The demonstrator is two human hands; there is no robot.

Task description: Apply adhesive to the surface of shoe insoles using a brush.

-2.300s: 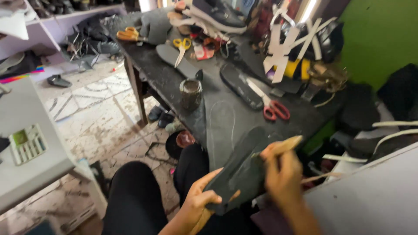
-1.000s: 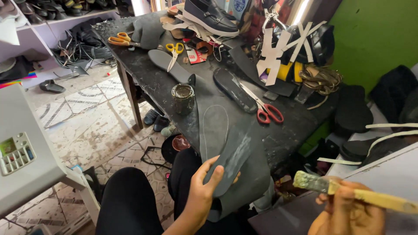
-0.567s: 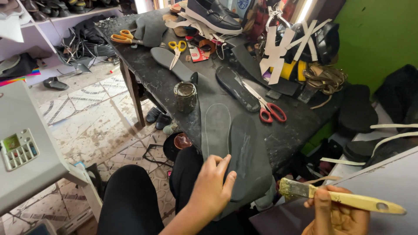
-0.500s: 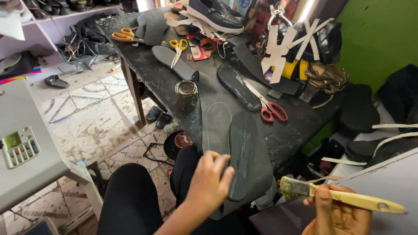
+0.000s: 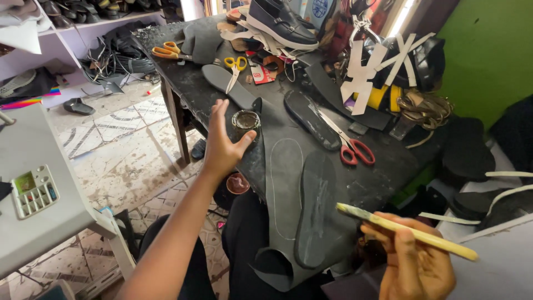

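My left hand (image 5: 222, 145) is stretched out with fingers spread, just short of a small dark tin can (image 5: 245, 122) on the black worktable (image 5: 383, 183). My right hand (image 5: 413, 261) grips a yellow-handled brush (image 5: 408, 232) at the lower right, its bristle end pointing left. A dark shoe sole (image 5: 315, 206) lies on a grey rubber sheet (image 5: 280, 222) with a traced sole outline; the sheet hangs over the table's near edge onto my lap.
Red-handled scissors (image 5: 351, 147) and another sole (image 5: 311, 118) lie beyond the sheet. Yellow scissors (image 5: 235, 65), orange scissors (image 5: 166, 51), a dark shoe (image 5: 280, 22) and scraps crowd the far end. A grey table (image 5: 33, 183) stands at the left.
My left hand let go of the sole, which now lies on the sheet, and reached forward to the tin can. My right hand pulled the brush away to the lower right.
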